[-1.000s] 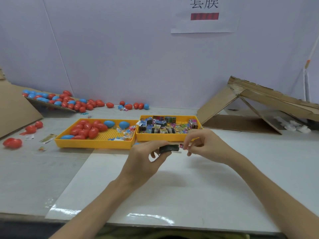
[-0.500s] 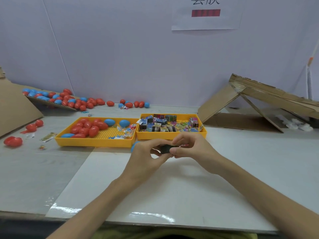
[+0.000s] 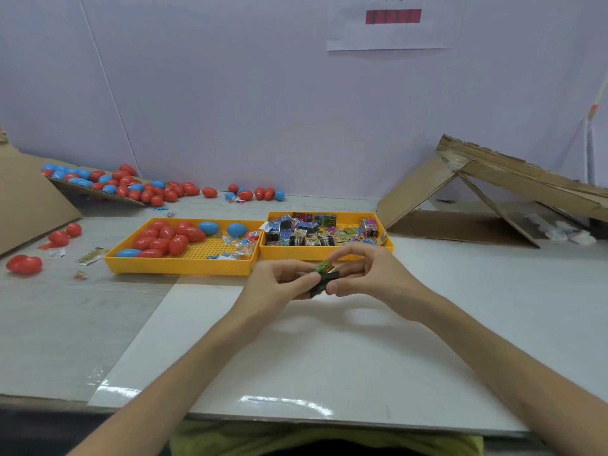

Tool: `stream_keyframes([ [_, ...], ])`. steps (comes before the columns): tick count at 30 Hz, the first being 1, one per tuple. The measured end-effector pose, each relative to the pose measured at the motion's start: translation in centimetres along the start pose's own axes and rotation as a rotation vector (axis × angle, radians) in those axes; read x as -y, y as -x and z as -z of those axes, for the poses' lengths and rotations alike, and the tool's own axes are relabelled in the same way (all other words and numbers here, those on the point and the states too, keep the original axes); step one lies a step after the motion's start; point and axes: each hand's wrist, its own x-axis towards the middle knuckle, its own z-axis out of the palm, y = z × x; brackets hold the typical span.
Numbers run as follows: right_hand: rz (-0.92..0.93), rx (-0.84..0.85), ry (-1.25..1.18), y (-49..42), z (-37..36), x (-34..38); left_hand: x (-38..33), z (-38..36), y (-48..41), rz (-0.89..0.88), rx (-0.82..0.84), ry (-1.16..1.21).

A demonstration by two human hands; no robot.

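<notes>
One small dark packet (image 3: 324, 274) is pinched between the left hand (image 3: 279, 283) and right hand (image 3: 365, 274) above the white board (image 3: 296, 357). Two yellow trays lie just beyond: the left tray (image 3: 181, 266) holds eggs (image 3: 171, 238), the right tray (image 3: 289, 254) small boxes (image 3: 306, 232).

Two yellow trays sit side by side mid-surface: left tray (image 3: 177, 266) holds red and blue eggs (image 3: 171, 238), right tray (image 3: 289, 253) small boxes (image 3: 309, 233). Loose eggs (image 3: 158, 192) line the far edge; cardboard (image 3: 493, 192) fills the far right corner.

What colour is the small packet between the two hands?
The packet is black with a green printed end; head view.
</notes>
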Motion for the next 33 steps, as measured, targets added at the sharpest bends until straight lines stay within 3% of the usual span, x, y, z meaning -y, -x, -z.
stream_keyframes([
  [7, -0.027, 0.018, 0.007, 0.06, 0.15, -0.15, -0.01, 0.03, 0.04, 0.056, -0.013, 0.043],
  [17, -0.038, 0.003, 0.012, 0.19, -0.01, -0.12, 0.21, 0.18, 0.09, 0.139, 0.099, 0.111],
  [33, -0.053, 0.041, 0.027, -0.14, 0.51, -0.59, 0.13, 0.88, -0.04, 0.295, 0.079, 0.287],
])
